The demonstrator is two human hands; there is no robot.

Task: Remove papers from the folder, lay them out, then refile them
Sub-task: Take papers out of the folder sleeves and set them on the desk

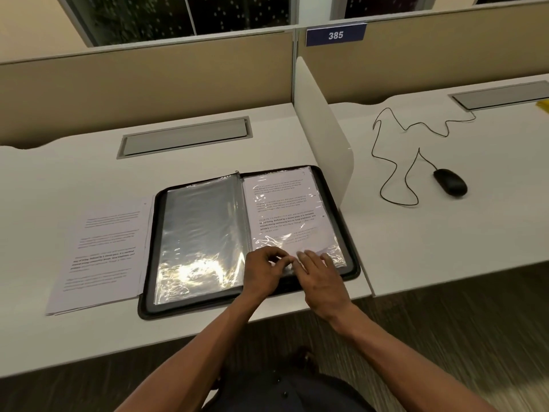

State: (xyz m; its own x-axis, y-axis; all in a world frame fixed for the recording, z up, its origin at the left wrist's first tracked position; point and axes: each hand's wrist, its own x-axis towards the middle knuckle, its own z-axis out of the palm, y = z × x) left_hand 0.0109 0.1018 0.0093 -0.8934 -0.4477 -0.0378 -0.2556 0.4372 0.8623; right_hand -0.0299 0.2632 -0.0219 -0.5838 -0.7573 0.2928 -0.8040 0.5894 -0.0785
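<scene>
White desk (pixel 89 173) carries the open folder (pixel 350 233) at centre, loose papers (pixel 101 254) touching it at nine o'clock, mouse (pixel 450 182) at three.

Both forearms bare, reaching forward, hands close together. Left hand (pixel 264 264) fingers curled, pinching tips. Right hand (pixel 319 270) palm down, fingers spread flat; grip unclear.

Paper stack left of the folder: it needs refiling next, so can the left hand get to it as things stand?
Probably yes. The stack lies bare on the desk with nothing on it, and the left hand need only cross the folder's flat empty sleeve.
</scene>
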